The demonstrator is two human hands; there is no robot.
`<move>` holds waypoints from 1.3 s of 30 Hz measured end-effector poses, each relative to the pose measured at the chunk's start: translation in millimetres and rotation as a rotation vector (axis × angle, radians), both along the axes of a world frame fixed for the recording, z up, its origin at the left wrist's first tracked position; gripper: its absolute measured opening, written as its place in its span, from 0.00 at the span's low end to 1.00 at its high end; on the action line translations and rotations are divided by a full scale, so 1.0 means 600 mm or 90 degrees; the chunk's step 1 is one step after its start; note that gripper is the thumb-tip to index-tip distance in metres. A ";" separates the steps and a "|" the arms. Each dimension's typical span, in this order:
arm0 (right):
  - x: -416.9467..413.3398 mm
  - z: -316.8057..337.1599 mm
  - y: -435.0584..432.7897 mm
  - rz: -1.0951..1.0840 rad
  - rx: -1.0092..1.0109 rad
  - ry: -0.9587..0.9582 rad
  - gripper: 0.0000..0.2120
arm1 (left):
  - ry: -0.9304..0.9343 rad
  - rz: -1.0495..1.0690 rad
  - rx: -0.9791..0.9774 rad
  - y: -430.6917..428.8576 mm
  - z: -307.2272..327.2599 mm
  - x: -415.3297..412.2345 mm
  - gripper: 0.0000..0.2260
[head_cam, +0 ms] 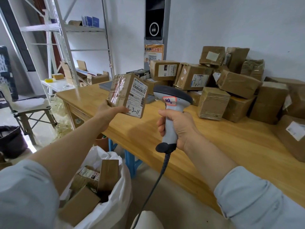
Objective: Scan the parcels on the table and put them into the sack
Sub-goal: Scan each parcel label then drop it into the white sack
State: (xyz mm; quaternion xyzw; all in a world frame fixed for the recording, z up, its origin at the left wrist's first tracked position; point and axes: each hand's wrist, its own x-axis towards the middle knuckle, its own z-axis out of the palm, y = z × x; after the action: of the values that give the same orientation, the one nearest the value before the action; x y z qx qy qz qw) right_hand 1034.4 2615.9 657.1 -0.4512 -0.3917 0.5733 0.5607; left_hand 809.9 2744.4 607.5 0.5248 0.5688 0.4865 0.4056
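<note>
My left hand [109,111] grips a small brown cardboard parcel [122,93] from below and holds it up over the table's left end, its white barcode label turned toward me. My right hand [177,128] grips the handle of a grey corded barcode scanner [171,113], whose dark head sits just right of the parcel's label. A pile of brown parcels [231,86] lies on the far and right part of the wooden table [165,133]. A white sack [115,195] stands open on the floor at the lower left, with several boxes inside.
White metal shelving [66,38] stands at the back left with boxes and a tape roll. A folding stool [31,108] and a dark bin [11,141] are on the floor at left. One parcel [292,138] lies at the table's right edge.
</note>
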 end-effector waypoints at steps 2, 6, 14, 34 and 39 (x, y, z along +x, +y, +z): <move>-0.002 -0.001 0.001 0.002 0.004 0.002 0.09 | -0.006 0.000 0.001 -0.002 0.002 -0.002 0.40; -0.014 -0.005 0.004 0.027 -0.003 -0.015 0.06 | -0.046 0.039 0.012 -0.017 0.003 -0.026 0.40; -0.104 -0.068 0.005 0.134 -0.077 -0.062 0.06 | -0.158 0.218 -0.009 -0.095 -0.061 -0.161 0.20; -0.269 -0.247 0.095 0.258 -0.297 -0.151 0.05 | 0.184 0.333 -0.268 -0.096 -0.403 -0.283 0.31; -0.274 -0.267 0.113 0.265 -0.315 -0.155 0.05 | 0.399 0.214 -0.384 -0.068 -0.482 -0.294 0.24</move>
State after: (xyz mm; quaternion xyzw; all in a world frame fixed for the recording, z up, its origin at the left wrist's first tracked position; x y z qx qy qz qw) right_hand 869.9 2683.4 497.0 -0.5493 -0.3884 0.6948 0.2542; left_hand 633.2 2703.3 318.4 0.4057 0.8571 0.1766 0.2639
